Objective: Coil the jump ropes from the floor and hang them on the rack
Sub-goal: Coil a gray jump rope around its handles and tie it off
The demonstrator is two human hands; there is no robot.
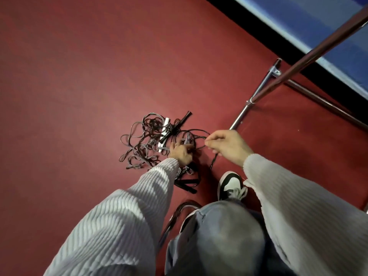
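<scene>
A tangled pile of dark jump ropes [147,140] with black and white handles lies on the red floor. My left hand [180,151] reaches down into the pile and grips loops of rope. My right hand [227,146] is raised beside it and pinches a strand of the same dark rope [194,134], whose loose end hangs down below the hand. Two black handles [187,185] lie under my left forearm. The metal rack [298,62] stands to the right, its top bar slanting up to the corner.
The rack's base tubes [256,92] rest on the floor right of the pile. A black skirting and blue wall [318,26] run along the upper right. My shoes [231,185] and knee sit below the hands, with another rope [177,216] by my left foot.
</scene>
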